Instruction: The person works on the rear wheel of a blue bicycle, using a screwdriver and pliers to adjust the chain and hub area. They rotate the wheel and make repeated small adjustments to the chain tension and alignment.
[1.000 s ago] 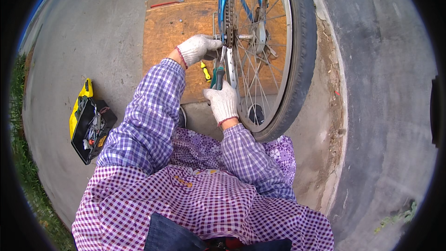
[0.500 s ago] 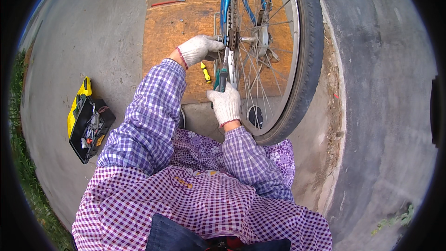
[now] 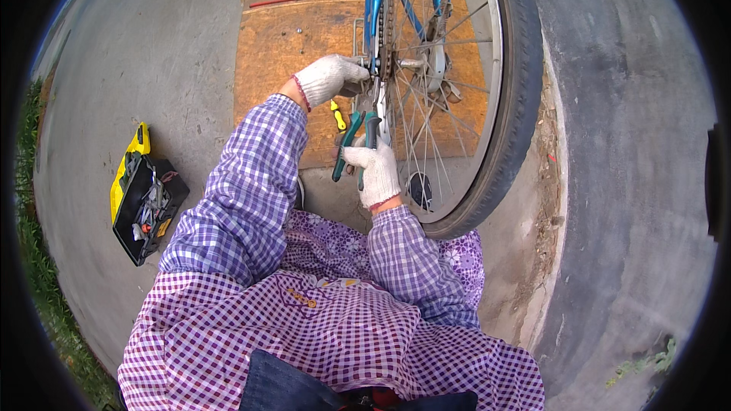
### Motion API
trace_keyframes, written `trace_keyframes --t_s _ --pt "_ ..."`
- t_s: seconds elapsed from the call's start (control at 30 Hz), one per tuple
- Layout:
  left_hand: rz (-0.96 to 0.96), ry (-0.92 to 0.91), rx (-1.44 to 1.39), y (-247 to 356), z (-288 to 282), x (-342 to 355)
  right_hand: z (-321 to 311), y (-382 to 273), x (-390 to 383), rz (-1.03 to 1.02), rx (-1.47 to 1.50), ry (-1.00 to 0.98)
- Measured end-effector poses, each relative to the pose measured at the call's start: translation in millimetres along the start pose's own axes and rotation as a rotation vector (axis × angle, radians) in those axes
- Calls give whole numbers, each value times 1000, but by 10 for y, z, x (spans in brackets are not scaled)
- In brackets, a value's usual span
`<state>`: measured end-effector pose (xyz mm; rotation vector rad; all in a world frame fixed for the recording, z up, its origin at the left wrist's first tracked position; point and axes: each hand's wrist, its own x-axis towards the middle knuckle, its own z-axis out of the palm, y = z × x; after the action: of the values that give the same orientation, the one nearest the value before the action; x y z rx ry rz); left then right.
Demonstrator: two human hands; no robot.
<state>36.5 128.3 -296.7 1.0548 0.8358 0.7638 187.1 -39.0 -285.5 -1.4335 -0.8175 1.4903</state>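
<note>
My right hand (image 3: 375, 172), in a white knit glove, grips a pair of pliers (image 3: 348, 146) with green and dark handles. The handles are spread apart, and the jaws point up toward the wheel's hub area. In a matching glove, my left hand (image 3: 326, 79) is closed at the left side of the hub, beside the chain (image 3: 388, 15). Its fingertips are partly hidden, so what they pinch cannot be made out. The bicycle wheel (image 3: 518, 106), with a black tyre and thin spokes, stands just right of both hands. Blue frame tubes (image 3: 375, 0) run upward from the hub.
A yellow-handled screwdriver (image 3: 337, 116) lies under my left hand on a worn wooden board (image 3: 282, 53). Farther up the board are a red rod-like tool (image 3: 276, 2) and small loose parts. At left, an open black and yellow toolbox (image 3: 145, 198) holds tools. A kerb runs along the right.
The pliers' handles have opened wide in my right hand. The wheel has shifted slightly to the right. My left hand stays at the hub.
</note>
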Motion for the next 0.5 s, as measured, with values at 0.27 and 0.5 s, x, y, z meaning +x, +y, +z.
trace_keyframes --t_s 0.27,0.5 --pt "-1 -26 10 -30 -66 35 62 26 -61 -3 -91 59" --pt "8 -22 71 -27 -78 23 76 87 -72 -143 -679 228"
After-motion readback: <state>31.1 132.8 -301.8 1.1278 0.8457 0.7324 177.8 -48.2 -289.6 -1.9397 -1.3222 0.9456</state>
